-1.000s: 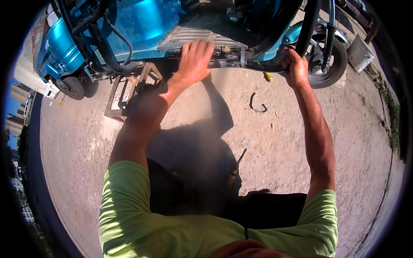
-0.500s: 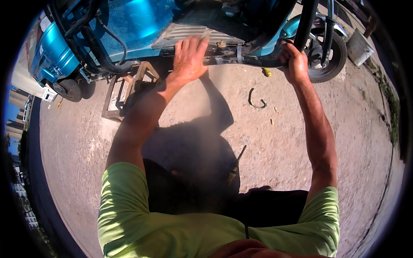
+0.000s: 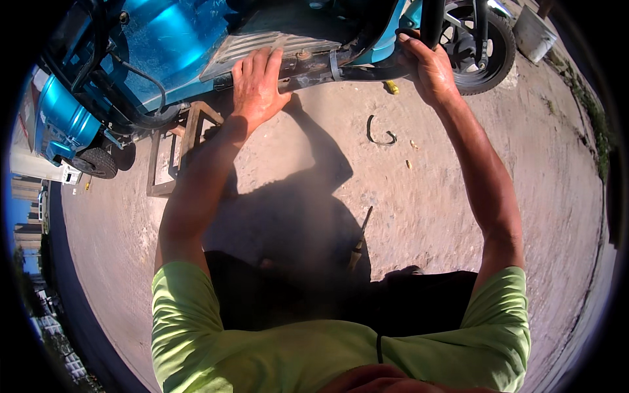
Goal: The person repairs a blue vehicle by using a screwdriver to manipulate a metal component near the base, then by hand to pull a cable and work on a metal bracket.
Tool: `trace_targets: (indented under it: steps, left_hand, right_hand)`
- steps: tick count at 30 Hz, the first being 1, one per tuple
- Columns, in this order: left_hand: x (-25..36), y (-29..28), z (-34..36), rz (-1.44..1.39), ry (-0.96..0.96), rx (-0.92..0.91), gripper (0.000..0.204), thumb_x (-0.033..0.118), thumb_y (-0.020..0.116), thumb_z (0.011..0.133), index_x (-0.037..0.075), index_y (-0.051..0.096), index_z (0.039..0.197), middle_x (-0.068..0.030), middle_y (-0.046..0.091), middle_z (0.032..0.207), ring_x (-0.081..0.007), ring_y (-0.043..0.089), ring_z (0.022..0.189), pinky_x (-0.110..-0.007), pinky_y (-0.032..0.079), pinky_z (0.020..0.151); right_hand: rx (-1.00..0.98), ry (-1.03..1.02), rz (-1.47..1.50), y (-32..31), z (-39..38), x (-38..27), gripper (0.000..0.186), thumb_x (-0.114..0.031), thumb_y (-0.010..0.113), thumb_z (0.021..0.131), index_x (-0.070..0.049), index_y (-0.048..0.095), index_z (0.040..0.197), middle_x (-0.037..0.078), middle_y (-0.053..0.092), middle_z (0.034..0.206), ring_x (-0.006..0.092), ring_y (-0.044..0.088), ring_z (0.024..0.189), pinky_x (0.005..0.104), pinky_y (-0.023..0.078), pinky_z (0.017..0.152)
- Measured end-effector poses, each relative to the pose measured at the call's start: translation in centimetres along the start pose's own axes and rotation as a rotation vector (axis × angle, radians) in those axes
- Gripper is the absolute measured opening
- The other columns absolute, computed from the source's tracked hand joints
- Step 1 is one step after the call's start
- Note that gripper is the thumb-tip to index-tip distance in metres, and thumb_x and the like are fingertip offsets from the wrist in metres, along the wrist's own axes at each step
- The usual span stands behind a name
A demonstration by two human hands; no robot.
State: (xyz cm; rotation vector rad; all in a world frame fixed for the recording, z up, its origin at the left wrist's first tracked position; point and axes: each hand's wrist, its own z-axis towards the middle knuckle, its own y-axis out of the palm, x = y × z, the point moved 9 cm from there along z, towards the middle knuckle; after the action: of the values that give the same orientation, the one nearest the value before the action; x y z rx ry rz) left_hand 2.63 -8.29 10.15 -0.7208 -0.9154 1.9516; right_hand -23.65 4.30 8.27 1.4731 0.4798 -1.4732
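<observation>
A blue three-wheeled vehicle (image 3: pixel 147 65) stands across the far side, with a black frame tube (image 3: pixel 304 80) along its lower edge. My left hand (image 3: pixel 257 88) rests on this tube beside the ribbed footboard (image 3: pixel 262 44), its fingers stretched out over the edge. Farther right, my right hand (image 3: pixel 429 71) is closed around the dark bent frame tube (image 3: pixel 386 73), close to the front wheel (image 3: pixel 501 56). A pale band (image 3: pixel 334 65) wraps the lower tube between my hands.
A wooden stand (image 3: pixel 190 141) is by the vehicle's left part. On the concrete lie a screwdriver-like tool (image 3: pixel 359 243), a curved black strip (image 3: pixel 373 134), a yellow piece (image 3: pixel 392 87) and small scraps. A whitish bucket (image 3: pixel 534 34) stands beyond the front wheel.
The view has shifted, so the vehicle and ground things sit farther left and higher in the picture. Both hands keep their places on the vehicle.
</observation>
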Motion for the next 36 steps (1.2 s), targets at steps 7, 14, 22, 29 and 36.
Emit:
trace_targets:
  steps: [7, 14, 22, 29, 36]
  left_hand:
    - [0.1, 0.2, 1.3, -0.187, 0.04, -0.098, 0.088, 0.038, 0.085, 0.071, 0.013, 0.044, 0.145, -0.0128, 0.048, 0.141, -0.0311, 0.043, 0.133, -0.046, 0.027, 0.111]
    - [0.7, 0.3, 2.9, -0.3, 0.071, -0.043, 0.06, 0.045, 0.076, 0.082, 0.014, 0.059, 0.13, -0.01, 0.059, 0.131, -0.0307, 0.052, 0.126, -0.046, 0.033, 0.108]
    - [1.2, 0.5, 3.3, -0.223, -0.076, 0.077, 0.053, 0.05, 0.077, 0.08, 0.008, 0.066, 0.112, -0.0109, 0.063, 0.114, -0.0303, 0.057, 0.113, -0.045, 0.039, 0.099]
    - [1.3, 0.8, 3.7, -0.27, -0.144, 0.155, 0.045, 0.041, 0.079, 0.075, 0.006, 0.066, 0.101, -0.011, 0.063, 0.106, -0.0311, 0.057, 0.106, -0.044, 0.039, 0.097]
    - [1.2, 1.1, 4.9, -0.507, -0.178, 0.044, 0.039, 0.028, 0.078, 0.073, 0.001, 0.061, 0.095, -0.0147, 0.06, 0.099, -0.0323, 0.06, 0.094, -0.04, 0.048, 0.085]
  right_hand:
    - [-0.048, -0.028, -0.389, -2.2, -1.3, 1.3, 0.048, -0.037, 0.071, 0.089, 0.001, 0.064, 0.117, 0.012, 0.068, 0.104, 0.0174, 0.063, 0.098, 0.0335, 0.05, 0.088]
    - [-0.209, 0.175, -0.557, -0.5, -3.1, 4.1, 0.062, -0.051, 0.064, 0.089, 0.001, 0.062, 0.122, 0.014, 0.068, 0.112, 0.0241, 0.065, 0.101, 0.0385, 0.052, 0.088]
    - [-0.209, 0.181, -0.56, -0.1, -2.9, 4.6, 0.062, -0.053, 0.064, 0.088, 0.002, 0.064, 0.117, 0.013, 0.069, 0.106, 0.0224, 0.066, 0.095, 0.0354, 0.052, 0.083]
    - [-0.18, 0.167, -0.606, 0.3, -3.1, 4.4, 0.059, -0.05, 0.063, 0.09, 0.005, 0.068, 0.11, 0.016, 0.071, 0.098, 0.0235, 0.067, 0.093, 0.0367, 0.052, 0.085]
    - [-0.169, 0.126, -0.583, 0.3, -3.1, 3.8, 0.06, -0.051, 0.063, 0.089, 0.007, 0.07, 0.104, 0.017, 0.072, 0.095, 0.0229, 0.066, 0.09, 0.0363, 0.051, 0.084]
